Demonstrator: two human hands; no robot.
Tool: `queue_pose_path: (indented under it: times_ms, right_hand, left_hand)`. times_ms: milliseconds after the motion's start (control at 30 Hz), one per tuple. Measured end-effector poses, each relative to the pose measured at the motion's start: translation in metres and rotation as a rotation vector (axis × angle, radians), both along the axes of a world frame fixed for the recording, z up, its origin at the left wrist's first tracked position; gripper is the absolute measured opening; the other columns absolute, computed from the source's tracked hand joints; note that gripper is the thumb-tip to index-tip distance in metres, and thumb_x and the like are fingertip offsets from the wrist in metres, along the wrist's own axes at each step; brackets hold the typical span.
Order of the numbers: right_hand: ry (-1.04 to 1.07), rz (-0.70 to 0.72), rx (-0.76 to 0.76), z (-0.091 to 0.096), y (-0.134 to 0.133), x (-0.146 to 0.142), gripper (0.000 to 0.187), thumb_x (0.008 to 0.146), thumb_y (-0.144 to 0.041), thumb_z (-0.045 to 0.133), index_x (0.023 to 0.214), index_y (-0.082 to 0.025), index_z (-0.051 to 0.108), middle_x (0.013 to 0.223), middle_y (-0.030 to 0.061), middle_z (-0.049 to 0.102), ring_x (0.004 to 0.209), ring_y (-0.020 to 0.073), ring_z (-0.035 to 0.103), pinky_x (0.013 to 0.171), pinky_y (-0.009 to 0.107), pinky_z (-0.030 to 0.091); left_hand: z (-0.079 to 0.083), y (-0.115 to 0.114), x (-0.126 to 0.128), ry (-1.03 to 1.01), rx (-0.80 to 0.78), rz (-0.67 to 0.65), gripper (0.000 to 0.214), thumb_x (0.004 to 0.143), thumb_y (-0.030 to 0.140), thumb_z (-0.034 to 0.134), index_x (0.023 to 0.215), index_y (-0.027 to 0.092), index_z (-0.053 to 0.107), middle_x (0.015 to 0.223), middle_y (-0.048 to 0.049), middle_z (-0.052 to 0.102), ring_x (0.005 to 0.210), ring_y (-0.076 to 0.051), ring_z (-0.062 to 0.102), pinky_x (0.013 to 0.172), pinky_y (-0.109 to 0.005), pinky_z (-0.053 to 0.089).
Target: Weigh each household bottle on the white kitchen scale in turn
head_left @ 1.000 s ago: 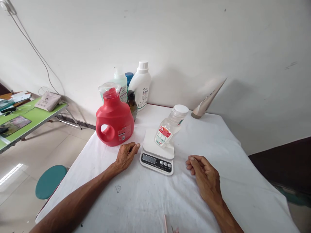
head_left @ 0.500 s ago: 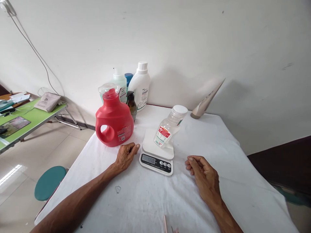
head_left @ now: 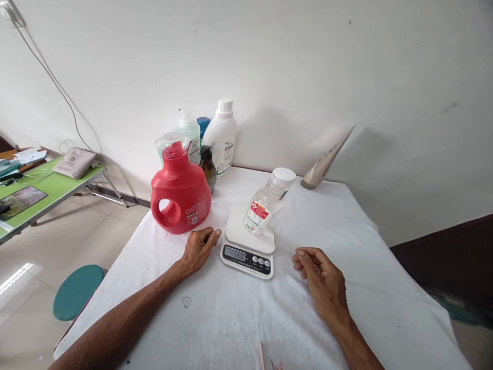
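A white digital kitchen scale [head_left: 246, 262] sits mid-table, its display lit with digits that look like 550. On its platform stands a clear plastic bottle [head_left: 265, 201] with a white cap and a red-and-white label. My left hand [head_left: 201, 247] rests on the cloth just left of the scale, fingers curled in, with nothing visible in it. To the scale's right lies my right hand [head_left: 321, 277], thumb against curled fingers, and it too appears to hold nothing. Neither hand touches the bottle. A red handled jug [head_left: 181, 192] stands uncapped behind my left hand.
Behind the jug are a white detergent bottle [head_left: 221, 136], a pale green pump bottle [head_left: 191, 134], a dark pump bottle [head_left: 208, 169] and a blue-capped bottle [head_left: 203, 123]. A beige tube [head_left: 321, 167] stands near the wall. A teal stool [head_left: 78, 292] and green table [head_left: 54, 180] are left.
The view has shifted very slightly. Both hands, the scale and the bottle on it otherwise stay as they were.
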State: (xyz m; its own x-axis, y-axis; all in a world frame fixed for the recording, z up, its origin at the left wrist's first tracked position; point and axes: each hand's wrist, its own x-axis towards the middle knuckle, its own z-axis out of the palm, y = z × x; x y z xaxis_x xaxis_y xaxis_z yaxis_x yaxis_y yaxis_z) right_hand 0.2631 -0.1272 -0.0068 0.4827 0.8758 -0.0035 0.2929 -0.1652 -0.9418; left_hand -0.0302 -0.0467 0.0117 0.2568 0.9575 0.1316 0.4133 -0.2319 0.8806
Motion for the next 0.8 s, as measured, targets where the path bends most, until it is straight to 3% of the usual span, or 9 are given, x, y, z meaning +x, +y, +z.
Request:
queue_pose_path:
  times_ms: [300, 400, 500, 667, 800]
  right_hand:
    - [0.068, 0.024, -0.016, 0.009, 0.0, 0.001, 0.05, 0.082, -0.07, 0.067, 0.096, -0.021, 0.065, 0.086, 0.0062, 0.072, 0.076, 0.0212, 0.065, 0.068, 0.034, 0.053]
    - [0.141, 0.068, -0.084, 0.029, 0.002, 0.006, 0.058, 0.078, -0.073, 0.07, 0.104, -0.022, 0.064, 0.1, 0.0096, 0.074, 0.091, 0.0269, 0.07, 0.09, 0.044, 0.056]
    - [0.136, 0.104, -0.113, 0.059, 0.007, 0.007, 0.064, 0.077, -0.074, 0.071, 0.115, -0.024, 0.062, 0.12, 0.012, 0.072, 0.113, 0.0328, 0.068, 0.107, 0.053, 0.048]
    - [-0.013, 0.235, 0.12, 0.104, 0.031, -0.02, 0.075, 0.072, -0.064, 0.083, 0.131, -0.029, 0.052, 0.145, 0.0105, 0.057, 0.138, 0.0316, 0.051, 0.111, 0.05, 0.046]
    - [-0.114, 0.29, 0.243, 0.118, 0.057, -0.056, 0.082, 0.07, -0.061, 0.085, 0.136, -0.03, 0.046, 0.146, 0.0076, 0.054, 0.137, 0.0294, 0.05, 0.114, 0.05, 0.042]
  left_hand:
    - [0.0, 0.0, -0.001, -0.005, -0.007, 0.01, 0.055, 0.099, 0.06, 0.041, 0.063, 0.018, 0.045, 0.058, 0.0043, 0.036, 0.056, -0.009, 0.034, 0.059, -0.026, 0.027]
    - [-0.001, 0.0, -0.001, -0.006, -0.021, 0.012, 0.056, 0.099, 0.061, 0.041, 0.062, 0.018, 0.043, 0.059, 0.0047, 0.032, 0.057, -0.009, 0.03, 0.057, -0.027, 0.024]
    - [-0.002, 0.0, -0.001, -0.008, -0.016, 0.006, 0.057, 0.099, 0.062, 0.041, 0.062, 0.018, 0.043, 0.058, 0.0047, 0.032, 0.057, -0.009, 0.029, 0.057, -0.027, 0.024]
    - [-0.002, 0.001, -0.001, -0.003, -0.018, 0.004, 0.056, 0.099, 0.062, 0.041, 0.063, 0.018, 0.042, 0.059, 0.0044, 0.033, 0.057, -0.009, 0.031, 0.058, -0.027, 0.025]
    - [-0.001, 0.0, -0.001, -0.008, -0.037, 0.003, 0.056, 0.098, 0.063, 0.041, 0.064, 0.018, 0.042, 0.06, 0.0041, 0.034, 0.058, -0.01, 0.033, 0.059, -0.027, 0.026]
